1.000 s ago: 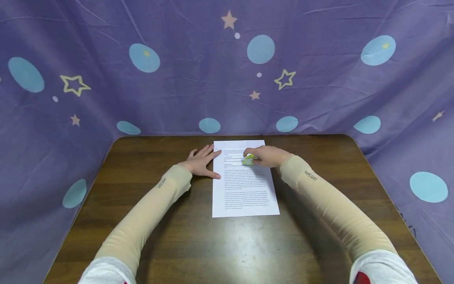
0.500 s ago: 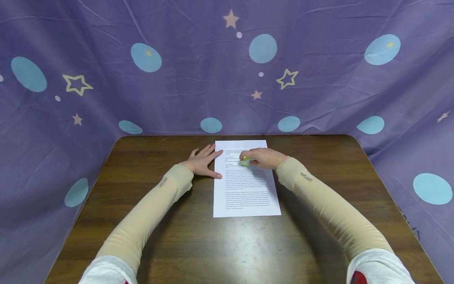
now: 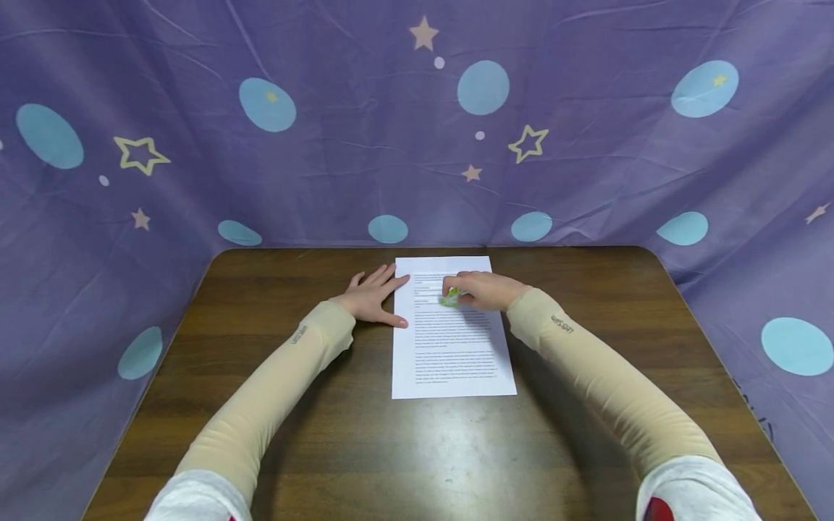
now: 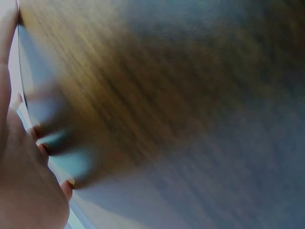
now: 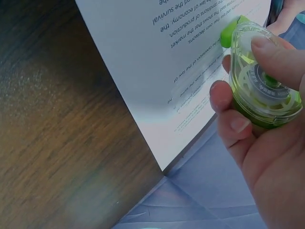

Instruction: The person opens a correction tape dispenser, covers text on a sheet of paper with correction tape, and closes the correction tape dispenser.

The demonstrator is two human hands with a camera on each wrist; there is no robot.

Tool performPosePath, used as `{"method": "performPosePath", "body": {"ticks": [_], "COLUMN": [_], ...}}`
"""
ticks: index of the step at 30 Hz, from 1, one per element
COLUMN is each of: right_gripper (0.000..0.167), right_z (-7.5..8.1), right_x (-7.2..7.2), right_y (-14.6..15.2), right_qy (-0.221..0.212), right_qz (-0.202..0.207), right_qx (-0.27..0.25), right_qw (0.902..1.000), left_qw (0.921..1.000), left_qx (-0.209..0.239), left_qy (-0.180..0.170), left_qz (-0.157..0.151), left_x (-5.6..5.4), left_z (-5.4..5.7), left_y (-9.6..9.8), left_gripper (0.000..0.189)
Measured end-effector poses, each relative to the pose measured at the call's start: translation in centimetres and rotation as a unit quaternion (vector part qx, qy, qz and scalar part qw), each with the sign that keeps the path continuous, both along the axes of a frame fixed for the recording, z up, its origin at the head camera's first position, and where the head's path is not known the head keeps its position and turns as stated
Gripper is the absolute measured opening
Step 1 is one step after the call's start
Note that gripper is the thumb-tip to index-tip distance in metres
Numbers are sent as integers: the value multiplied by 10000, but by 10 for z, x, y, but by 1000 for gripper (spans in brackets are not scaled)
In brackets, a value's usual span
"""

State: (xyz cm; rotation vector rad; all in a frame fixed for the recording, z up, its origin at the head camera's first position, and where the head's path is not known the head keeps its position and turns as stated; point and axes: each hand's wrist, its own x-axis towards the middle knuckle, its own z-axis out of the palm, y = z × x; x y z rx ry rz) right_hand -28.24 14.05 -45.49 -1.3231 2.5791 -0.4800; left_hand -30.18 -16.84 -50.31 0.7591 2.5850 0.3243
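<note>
A printed sheet of paper [image 3: 449, 362] lies flat on the wooden table. My right hand [image 3: 491, 291] holds a clear and green correction tape [image 3: 451, 297] over the upper part of the printed text. In the right wrist view the thumb presses on the clear case of the correction tape [image 5: 262, 88], and curled fingers support it from the other side. Its green tip points at the print; whether it touches the paper is hard to tell. On the sheet's left edge rests my left hand [image 3: 370, 298], fingers spread and straight. The left wrist view shows that hand [image 4: 28, 167] only partly.
The dark wooden table [image 3: 313, 434] extends around the sheet on all sides. Behind it and at both sides hangs a purple curtain [image 3: 339, 108] with stars and blue dots. Beige sleeves [image 3: 599, 376] cover both forearms.
My right hand has moved a little to the left along the text with the correction tape, then stayed nearly in place while the tape's tilt changed slightly. The left hand keeps its place.
</note>
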Motion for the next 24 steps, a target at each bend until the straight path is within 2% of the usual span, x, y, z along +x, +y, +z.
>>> {"method": "performPosePath", "body": {"ticks": [7,13,20,24], "right_gripper": [26,26,26,25], "right_z": [1,3,4,4], "right_x": [2,3,5,6], "right_y": [-3,-6,-7,-7], "right_qy": [111,266,275,312], "right_qz": [59,-101,-220,-269], "right_qx": [-37,233,262,314], "right_qw": [9999,9993,9990,9987], "left_qw": [10000,10000,10000,10000], "left_qx": [52,55,29,54], "left_qy": [-19,-19,-49,-50], "left_qz": [12,44,40,50], "left_x": [0,1,5,5], "left_z": [0,0,8,8], "left_y": [0,0,2,2], "left_gripper": [119,119,118,118]}}
